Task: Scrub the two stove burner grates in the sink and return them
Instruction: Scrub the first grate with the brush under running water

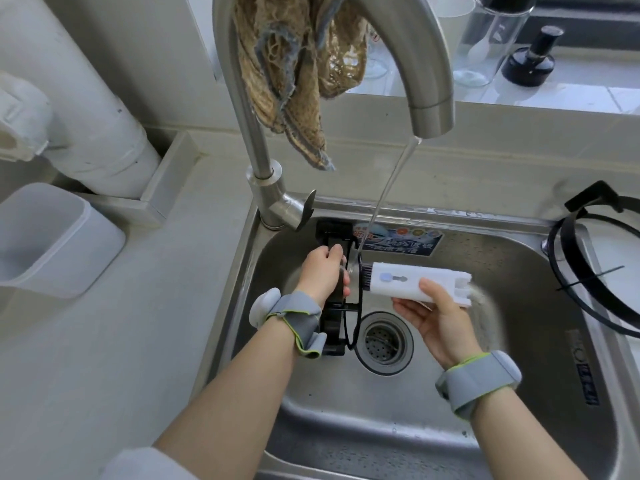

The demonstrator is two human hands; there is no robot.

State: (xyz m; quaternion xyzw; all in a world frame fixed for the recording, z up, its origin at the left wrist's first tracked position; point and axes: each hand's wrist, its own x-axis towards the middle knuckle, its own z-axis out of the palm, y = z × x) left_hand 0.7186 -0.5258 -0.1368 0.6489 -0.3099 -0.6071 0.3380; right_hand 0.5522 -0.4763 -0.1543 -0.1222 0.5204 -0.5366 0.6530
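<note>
A black burner grate (334, 323) stands on edge at the left side of the steel sink (519, 341), and my left hand (320, 271) grips its upper part. My right hand (440, 317) holds a white cleaning brush (415, 280) whose dark bristles touch the grate's ring. Water runs from the faucet (426, 109) onto the grate by the bristles. The second black grate (588, 271) leans on the sink's right rim, partly out of view.
A brown cloth (298, 74) hangs over the faucet neck. The drain strainer (384, 342) sits at the sink's middle. A translucent bin (45, 240) is on the counter at left, a white pipe (86, 116) behind it. A glass jar (491, 39) and dark bottle (530, 60) stand on the windowsill.
</note>
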